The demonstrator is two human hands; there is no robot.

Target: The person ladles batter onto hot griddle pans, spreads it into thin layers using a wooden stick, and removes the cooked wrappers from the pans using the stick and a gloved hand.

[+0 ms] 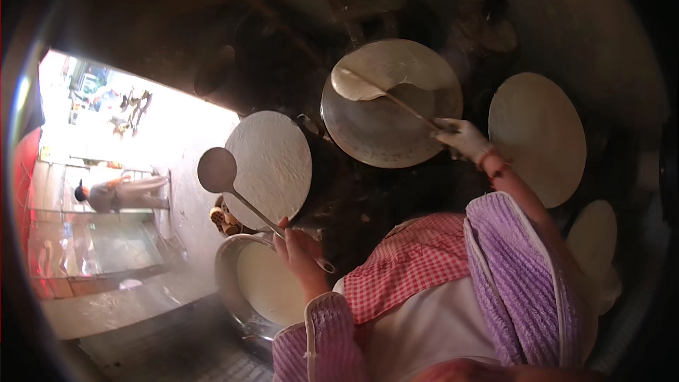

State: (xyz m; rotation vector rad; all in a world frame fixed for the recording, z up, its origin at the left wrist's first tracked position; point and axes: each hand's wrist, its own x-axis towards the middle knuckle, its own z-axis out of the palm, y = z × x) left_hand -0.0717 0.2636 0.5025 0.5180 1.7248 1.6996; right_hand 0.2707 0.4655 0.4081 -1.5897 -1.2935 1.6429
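Note:
My left hand [301, 257] grips the handle of a round, flat ladle [217, 170], its disc raised over a round white surface [273, 170]. Just below that hand stands a metal pot [225, 260] of pale, creamy batter [270, 284]. In a white glove, my right hand [460, 138] holds a thin stick [406, 106]. The stick's far part lies under or in a thin, folded white sheet [358, 85] over the large round metal pan [382, 151]. More pale sheet hangs along the pan's far side. What exactly joins sheet and stick there cannot be told.
To the right stands a large round pale disc [538, 140], with a smaller pale one [594, 239] nearer my sleeve. Perforated yellowish objects [225, 217] sit beside the pot. A person [127, 193] is outside, beyond the bright opening at left. A dark stand is above the pan.

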